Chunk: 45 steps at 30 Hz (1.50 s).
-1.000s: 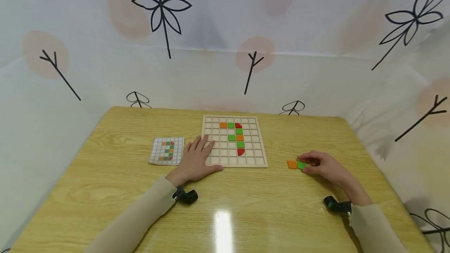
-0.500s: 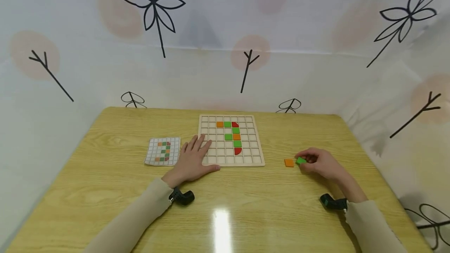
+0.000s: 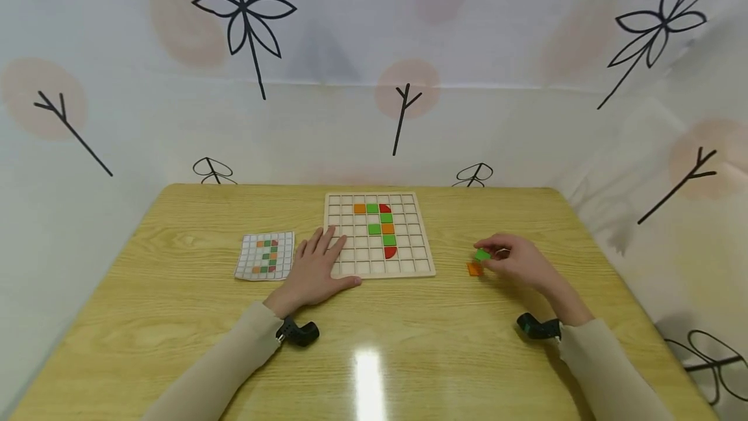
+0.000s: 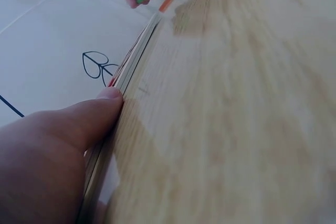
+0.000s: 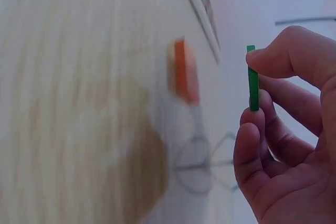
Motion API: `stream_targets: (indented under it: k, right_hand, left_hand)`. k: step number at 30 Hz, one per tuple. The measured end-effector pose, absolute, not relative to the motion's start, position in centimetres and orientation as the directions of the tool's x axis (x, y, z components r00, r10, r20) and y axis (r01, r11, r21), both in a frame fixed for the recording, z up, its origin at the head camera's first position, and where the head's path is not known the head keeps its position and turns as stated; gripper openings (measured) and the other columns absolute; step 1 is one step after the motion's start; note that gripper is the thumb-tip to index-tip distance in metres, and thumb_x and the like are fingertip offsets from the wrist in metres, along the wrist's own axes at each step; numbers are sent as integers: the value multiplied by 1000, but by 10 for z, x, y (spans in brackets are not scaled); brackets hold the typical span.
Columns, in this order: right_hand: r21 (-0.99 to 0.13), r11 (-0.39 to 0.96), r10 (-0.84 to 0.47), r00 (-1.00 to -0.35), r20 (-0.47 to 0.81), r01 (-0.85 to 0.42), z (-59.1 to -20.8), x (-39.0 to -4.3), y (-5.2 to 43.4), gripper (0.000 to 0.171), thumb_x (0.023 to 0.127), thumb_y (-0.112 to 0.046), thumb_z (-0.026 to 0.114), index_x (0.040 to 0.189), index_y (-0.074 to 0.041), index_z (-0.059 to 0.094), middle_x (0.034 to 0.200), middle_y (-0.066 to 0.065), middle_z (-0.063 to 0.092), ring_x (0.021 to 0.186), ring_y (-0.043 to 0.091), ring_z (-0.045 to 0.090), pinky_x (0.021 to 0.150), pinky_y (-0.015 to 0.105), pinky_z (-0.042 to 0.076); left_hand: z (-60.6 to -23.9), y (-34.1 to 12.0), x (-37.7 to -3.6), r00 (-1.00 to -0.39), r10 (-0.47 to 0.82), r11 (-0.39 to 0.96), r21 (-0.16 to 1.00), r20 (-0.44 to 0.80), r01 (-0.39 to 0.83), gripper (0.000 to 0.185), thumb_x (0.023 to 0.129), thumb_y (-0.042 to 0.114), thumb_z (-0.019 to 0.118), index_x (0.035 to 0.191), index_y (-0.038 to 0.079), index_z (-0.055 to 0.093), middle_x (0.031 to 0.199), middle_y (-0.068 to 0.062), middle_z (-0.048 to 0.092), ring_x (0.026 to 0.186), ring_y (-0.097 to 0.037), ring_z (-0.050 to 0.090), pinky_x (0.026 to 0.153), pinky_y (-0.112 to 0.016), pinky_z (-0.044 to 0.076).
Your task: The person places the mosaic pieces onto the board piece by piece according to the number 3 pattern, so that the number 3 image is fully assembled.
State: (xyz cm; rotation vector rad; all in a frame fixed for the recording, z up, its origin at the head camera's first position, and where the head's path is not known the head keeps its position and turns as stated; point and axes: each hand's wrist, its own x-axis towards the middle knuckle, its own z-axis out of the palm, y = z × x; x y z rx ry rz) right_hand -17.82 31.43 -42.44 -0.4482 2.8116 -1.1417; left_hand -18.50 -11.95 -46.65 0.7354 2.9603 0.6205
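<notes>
A wooden grid board (image 3: 423, 264) lies on the table with orange, green and red tiles set in its cells. My left hand (image 3: 315, 265) rests flat on the board's near left corner, fingers straight; its thumb (image 4: 92, 116) lies along the board's edge (image 4: 134, 59). My right hand (image 3: 514, 258) pinches a green square tile (image 3: 482, 255) (image 5: 252, 77) between thumb and fingertips, lifted a little off the table right of the board. An orange square tile (image 3: 474, 269) (image 5: 185, 72) lies on the table just below it.
A printed pattern card (image 3: 265, 255) lies left of the board. The wooden table (image 3: 175, 317) is bounded by white sheets with drawn leaves and trees on three sides.
My right hand has lifted the green tile off the table and carried it up and left, away from the orange tile. The left hand has stayed on the board.
</notes>
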Motion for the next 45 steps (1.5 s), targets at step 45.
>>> stream_targets:
  k: [45]
  right_hand:
    - [-599, 606, -546, -822, 165, -523, -433, -222, 147, 25, 85, -8, 76, 111, -5, 76, 95, -1, 64, 80, 13, 58, 70, 29, 51]
  left_hand:
    - [-462, -119, -187, -885, 460, 811, 373, 68, 450, 96, 88, 70, 58, 158, 12, 31, 165, -15, 11, 151, -38, 5, 114, -64, 11]
